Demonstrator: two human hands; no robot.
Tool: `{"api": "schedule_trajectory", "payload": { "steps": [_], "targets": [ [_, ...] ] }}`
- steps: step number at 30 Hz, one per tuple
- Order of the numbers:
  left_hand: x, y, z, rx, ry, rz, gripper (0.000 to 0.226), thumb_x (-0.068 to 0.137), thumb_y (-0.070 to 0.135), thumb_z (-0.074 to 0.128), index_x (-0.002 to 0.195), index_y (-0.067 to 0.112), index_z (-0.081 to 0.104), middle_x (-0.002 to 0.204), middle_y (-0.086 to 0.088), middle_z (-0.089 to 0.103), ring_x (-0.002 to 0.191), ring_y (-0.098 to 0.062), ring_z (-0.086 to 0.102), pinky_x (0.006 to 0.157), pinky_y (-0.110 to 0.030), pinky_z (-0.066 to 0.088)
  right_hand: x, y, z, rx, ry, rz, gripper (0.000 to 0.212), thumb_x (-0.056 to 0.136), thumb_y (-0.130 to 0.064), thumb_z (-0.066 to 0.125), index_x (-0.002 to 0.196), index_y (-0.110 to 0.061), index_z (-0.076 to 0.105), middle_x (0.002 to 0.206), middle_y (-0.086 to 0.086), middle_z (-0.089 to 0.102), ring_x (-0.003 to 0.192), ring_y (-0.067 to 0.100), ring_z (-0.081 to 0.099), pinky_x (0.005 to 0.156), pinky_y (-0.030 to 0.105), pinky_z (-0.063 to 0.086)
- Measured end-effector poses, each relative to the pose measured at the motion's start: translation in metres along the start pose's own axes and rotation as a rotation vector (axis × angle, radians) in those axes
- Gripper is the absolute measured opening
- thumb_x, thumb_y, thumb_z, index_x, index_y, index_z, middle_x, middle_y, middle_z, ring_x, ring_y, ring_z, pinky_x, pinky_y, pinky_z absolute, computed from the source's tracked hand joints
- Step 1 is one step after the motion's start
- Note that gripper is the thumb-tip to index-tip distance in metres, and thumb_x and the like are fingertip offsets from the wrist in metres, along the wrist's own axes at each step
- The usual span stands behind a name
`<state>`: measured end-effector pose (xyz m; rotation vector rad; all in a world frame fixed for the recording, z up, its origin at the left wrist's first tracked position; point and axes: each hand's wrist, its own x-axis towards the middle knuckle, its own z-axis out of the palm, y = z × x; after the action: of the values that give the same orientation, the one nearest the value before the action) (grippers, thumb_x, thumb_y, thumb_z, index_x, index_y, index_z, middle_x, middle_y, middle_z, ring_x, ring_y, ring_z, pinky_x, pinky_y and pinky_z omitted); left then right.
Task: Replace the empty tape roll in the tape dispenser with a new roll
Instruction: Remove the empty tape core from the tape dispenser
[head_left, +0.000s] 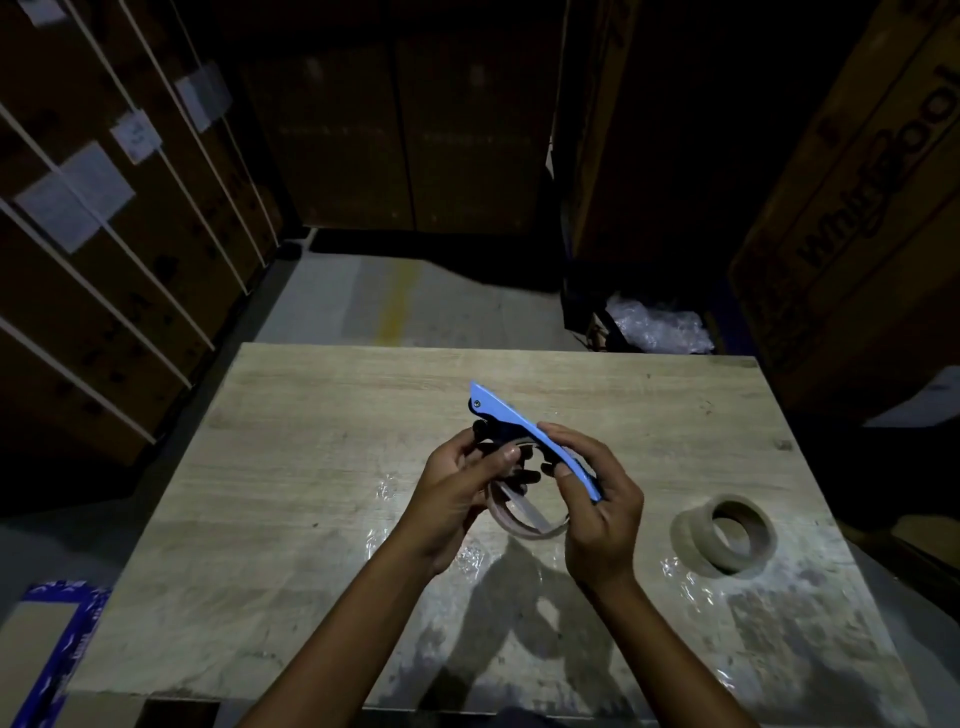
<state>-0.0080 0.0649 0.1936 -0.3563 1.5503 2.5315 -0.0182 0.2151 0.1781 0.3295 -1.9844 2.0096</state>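
Above the middle of the wooden table (311, 467), as seen from the head view, the blue tape dispenser (511, 415) was held clear of the surface between both hands, its nose tilted up and away from the person. The right hand (602, 509) was closed round the rear of the blue body, thumb laid along the near edge and fingers curled behind it. The left hand (457, 483) was curled at the black hub, where thumb and fingers appeared to pinch the top of the empty roll (519, 527), a thin pale ring that hung below the dispenser between the two wrists. Whether the ring was seated on the hub or already partly off it could not be told, since the fingers hid the joint and the light was poor. The new roll (693, 543), thick and brown, was seen resting on the table well to the right of the hands, untouched and lying somewhat tilted. Shiny scraps of clear film (384, 491) were stuck to the tabletop, and large cardboard boxes (857, 208) stood round it in the dark. The step in hand was judged to be the removal of the spent ring, so the task was put at an early stage. For the next move, the ring would need to be drawn sideways off the hub while the body was kept steady by the right hand, then set down so that the left hand could be freed for the new roll.
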Motion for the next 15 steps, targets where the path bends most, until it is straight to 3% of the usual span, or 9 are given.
{"api": "schedule_trajectory", "payload": {
  "steps": [6, 10, 15],
  "targets": [
    [0.009, -0.012, -0.013, 0.045, 0.014, -0.086, 0.041, 0.083, 0.011, 0.073, 0.122, 0.003, 0.065, 0.110, -0.019, 0.071, 0.100, -0.043, 0.068, 0.099, -0.050, 0.050, 0.000, 0.019, 0.004, 0.184, 0.050, 0.309, 0.025, 0.084, -0.009, 0.053, 0.100, -0.016, 0.070, 0.100, 0.001, 0.072, 0.093, 0.022, 0.068, 0.075, 0.034, 0.058],
    [0.020, -0.035, -0.028, 0.078, 0.069, -0.176, 0.031, 0.088, 0.007, 0.068, 0.119, 0.003, 0.067, 0.106, -0.019, 0.070, 0.096, -0.039, 0.069, 0.100, -0.049, 0.049, -0.008, 0.049, 0.003, 0.146, -0.014, 0.437, 0.022, 0.085, -0.014, 0.055, 0.100, -0.021, 0.069, 0.101, 0.000, 0.072, 0.094, 0.020, 0.068, 0.077, 0.034, 0.055],
    [0.034, -0.061, -0.050, 0.099, 0.108, -0.249, 0.031, 0.088, 0.006, 0.068, 0.119, 0.001, 0.067, 0.109, -0.022, 0.070, 0.098, -0.041, 0.069, 0.097, -0.049, 0.051, -0.018, 0.077, 0.004, 0.076, -0.070, 0.526, 0.022, 0.095, -0.003, 0.055, 0.103, -0.018, 0.067, 0.104, 0.000, 0.071, 0.094, 0.015, 0.067, 0.073, 0.028, 0.050]
  ]
}}
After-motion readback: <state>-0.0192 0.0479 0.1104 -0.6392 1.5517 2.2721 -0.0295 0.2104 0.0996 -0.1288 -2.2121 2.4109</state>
